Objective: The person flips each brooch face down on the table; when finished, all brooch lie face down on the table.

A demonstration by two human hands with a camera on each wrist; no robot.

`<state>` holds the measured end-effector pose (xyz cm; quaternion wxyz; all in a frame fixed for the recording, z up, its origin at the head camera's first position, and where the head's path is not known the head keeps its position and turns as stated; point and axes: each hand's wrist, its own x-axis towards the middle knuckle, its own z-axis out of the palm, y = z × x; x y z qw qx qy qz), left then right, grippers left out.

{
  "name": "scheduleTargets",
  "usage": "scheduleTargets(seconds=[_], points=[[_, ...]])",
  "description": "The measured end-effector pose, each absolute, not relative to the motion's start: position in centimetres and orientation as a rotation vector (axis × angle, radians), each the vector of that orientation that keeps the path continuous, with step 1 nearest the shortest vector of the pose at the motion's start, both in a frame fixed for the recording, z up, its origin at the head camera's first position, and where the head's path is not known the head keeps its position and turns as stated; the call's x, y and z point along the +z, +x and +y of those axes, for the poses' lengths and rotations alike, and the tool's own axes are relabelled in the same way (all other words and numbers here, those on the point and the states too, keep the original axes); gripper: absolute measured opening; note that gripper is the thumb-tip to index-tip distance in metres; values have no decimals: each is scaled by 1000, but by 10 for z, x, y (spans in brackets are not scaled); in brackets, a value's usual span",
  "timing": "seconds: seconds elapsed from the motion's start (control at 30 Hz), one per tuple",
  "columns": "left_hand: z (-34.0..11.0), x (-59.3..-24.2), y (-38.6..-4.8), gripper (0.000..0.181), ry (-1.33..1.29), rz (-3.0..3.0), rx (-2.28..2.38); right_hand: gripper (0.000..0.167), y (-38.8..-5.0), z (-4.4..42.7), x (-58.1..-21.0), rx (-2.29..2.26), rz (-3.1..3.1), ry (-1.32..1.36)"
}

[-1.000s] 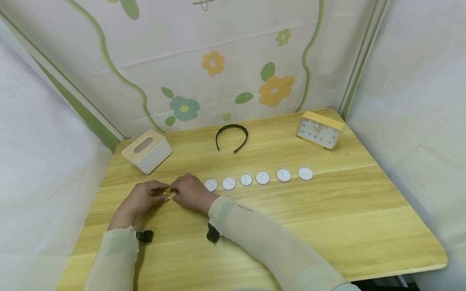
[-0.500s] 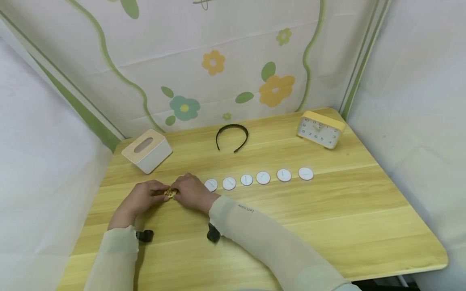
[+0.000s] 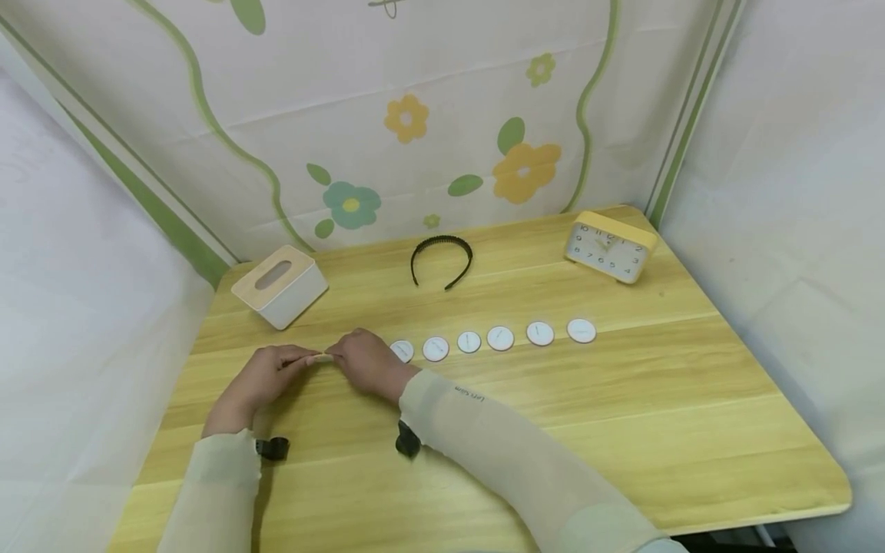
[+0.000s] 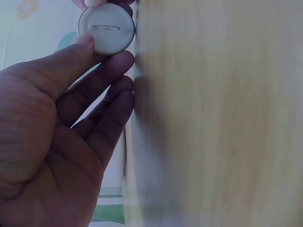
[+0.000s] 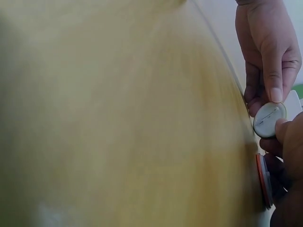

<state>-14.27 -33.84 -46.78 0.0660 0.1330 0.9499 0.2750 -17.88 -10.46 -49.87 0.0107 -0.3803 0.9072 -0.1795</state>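
Between both hands, a round pin badge (image 3: 323, 358) stands on edge just above or on the wooden table. Its silvery back with a safety pin (image 4: 106, 27) faces the left wrist camera. My left hand (image 3: 261, 382) pinches one side, thumb on the back and fingers behind. The opposite rim is pinched by my right hand (image 3: 368, 362), whose thumb shows on the badge (image 5: 268, 124) in the right wrist view. To the right of the hands, several badges (image 3: 500, 338) lie in a row, white backs up. A red-rimmed badge (image 5: 263, 181) appears close beside my right hand.
A tissue box (image 3: 280, 288) with a wooden lid stands at the back left. Behind the row lies a black headband (image 3: 441, 240). A yellow alarm clock (image 3: 608, 247) stands at the back right, and white cloth walls enclose the table.
The badge's yellow patterned face was visible from above earlier. It has been tipped up, so only its thin edge shows in the head view. Both hands stay in nearly the same place.
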Motion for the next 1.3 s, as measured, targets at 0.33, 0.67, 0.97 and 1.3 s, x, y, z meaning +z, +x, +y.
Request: scheduleTargets(seconds=[0.33, 0.67, 0.97, 1.3], points=[[-335, -468, -147, 24, 408, 2866, 802, 40, -180, -102, -494, -752, 2771, -1099], [-328, -468, -145, 25, 322, 2803, 893, 25, -183, -97, -494, -758, 2752, -1203], [-330, -475, -147, 21, 300, 2776, 934, 13, -185, -96, -500, -750, 2718, -1250], [-331, -478, -148, 26, 286, 2756, 934, 24, -184, -95, -498, -705, 2712, -1246]])
